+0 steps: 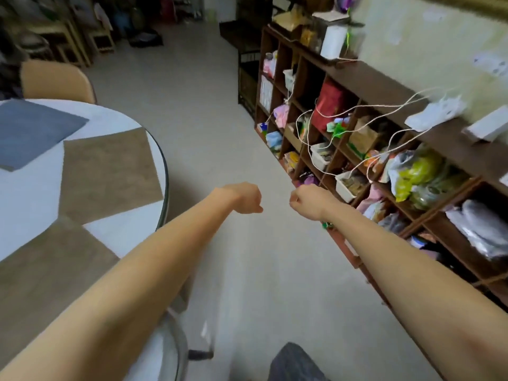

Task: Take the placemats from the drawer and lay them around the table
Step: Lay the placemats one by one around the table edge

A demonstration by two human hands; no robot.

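Reaching out over the bare floor [209, 149], both arms are stretched forward with the hands close together but not touching. The left hand [244, 198] is curled into a loose fist and holds nothing that shows. The right hand [308, 201] is likewise curled shut, fingers folded under, with nothing visible in it.

The placemats lie on the round white worktop [24, 199] to the left. A grey placemat [33, 133] sits toward the far side; a brown placemat [110, 171] lies beside it near the rim, and a second brown placemat [46, 273] lies nearest, partly hidden under the left forearm. A tan chair [56, 81] stands behind the worktop.

Along the right wall runs a dark wooden cubby shelf [384, 86], crammed with bags and boxes, white cords [343, 114] dangling across its front.
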